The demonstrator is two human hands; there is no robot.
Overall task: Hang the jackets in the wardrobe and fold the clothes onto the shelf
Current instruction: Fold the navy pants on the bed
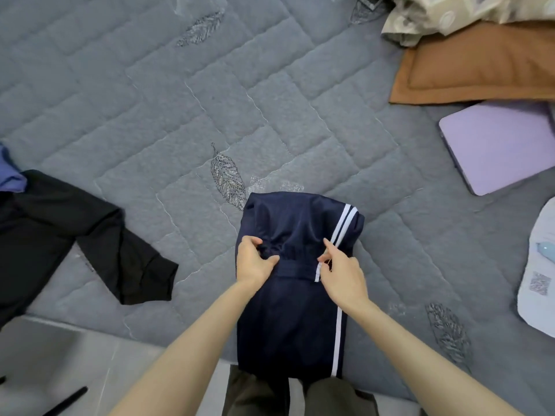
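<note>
Pinching the half-folded navy trousers [288, 313] at six o'clock, the left hand [255, 264] and right hand [342, 273] leave the black garment [75, 232] at nine o'clock unfolded.

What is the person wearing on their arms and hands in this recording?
Nothing shows. The left hand and right hand are ungloved, and both arms are bare down to the frame's lower edge: no sleeve, watch, bracelet or ring is visible.
</note>
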